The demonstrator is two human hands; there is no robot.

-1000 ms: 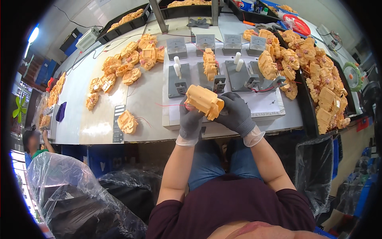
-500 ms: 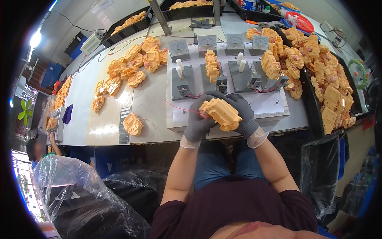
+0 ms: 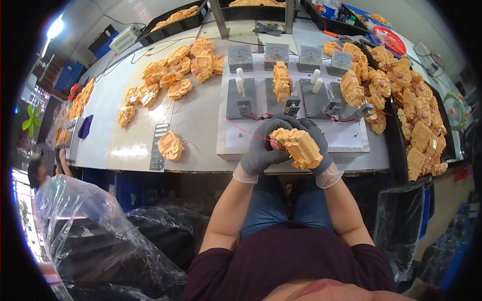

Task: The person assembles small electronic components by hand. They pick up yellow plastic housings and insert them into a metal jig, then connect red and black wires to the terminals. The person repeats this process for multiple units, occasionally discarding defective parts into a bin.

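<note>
Both my gloved hands hold an orange plastic motor housing (image 3: 303, 149) just past the near edge of the white test board (image 3: 236, 143). My left hand (image 3: 258, 153) grips its left end, where a small reddish part and a thin red wire show. Around the far right side of the housing my right hand (image 3: 320, 140) is closed, some fingers hidden behind it. Ahead on the board, one similar housing (image 3: 281, 83) sits at a grey fixture with white pegs, and another housing (image 3: 352, 89) at the right-hand fixture. Several dial meters (image 3: 276, 53) stand behind them.
A single housing (image 3: 170, 146) lies left of the board by a dark striped strip (image 3: 159, 146). Farther back is a pile of housings (image 3: 202, 60). On the right, a black tray (image 3: 400, 145) is heaped with more. A person's arm (image 3: 64, 163) shows at far left.
The view has shifted, so the bench appears slightly farther right. Both hands keep hold of the housing, which is tilted a little differently, with its reddish end showing more.
</note>
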